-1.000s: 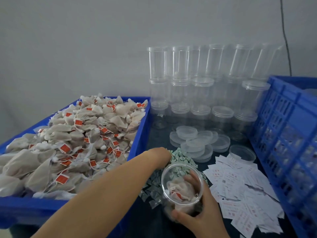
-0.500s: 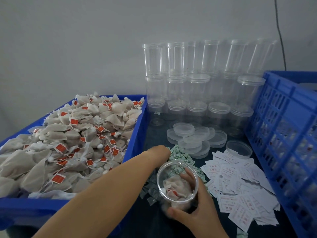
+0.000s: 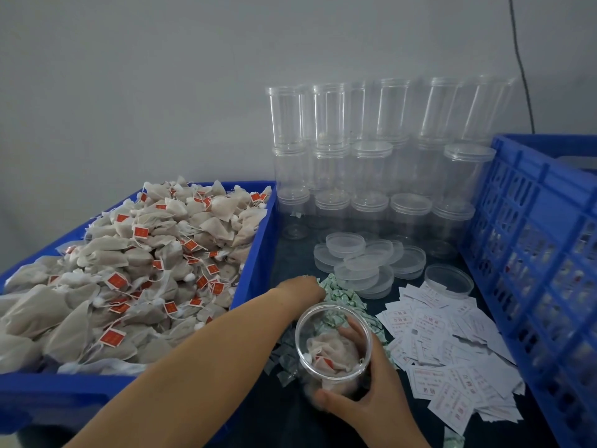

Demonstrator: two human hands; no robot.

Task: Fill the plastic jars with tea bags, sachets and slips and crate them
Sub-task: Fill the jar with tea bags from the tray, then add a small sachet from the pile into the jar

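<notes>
My right hand [image 3: 368,394] grips a clear plastic jar [image 3: 332,345] near the front of the table; tea bags lie inside it. My left hand [image 3: 298,289] reaches over to the pile of small green-and-white sachets [image 3: 342,300] just behind the jar, and its fingers are hidden behind the wrist. A pile of white printed slips [image 3: 449,344] lies to the right of the jar. The blue tray [image 3: 258,253] on the left is heaped with tea bags [image 3: 135,273] with red tags.
Empty clear jars [image 3: 365,163] stand stacked against the back wall, with loose clear lids [image 3: 358,263] in front of them. A tall blue crate [image 3: 542,253] stands along the right side. A dark cable runs down the wall at the far right.
The view has shifted a little; my right hand keeps hold of the jar and my left hand stays at the sachet pile.
</notes>
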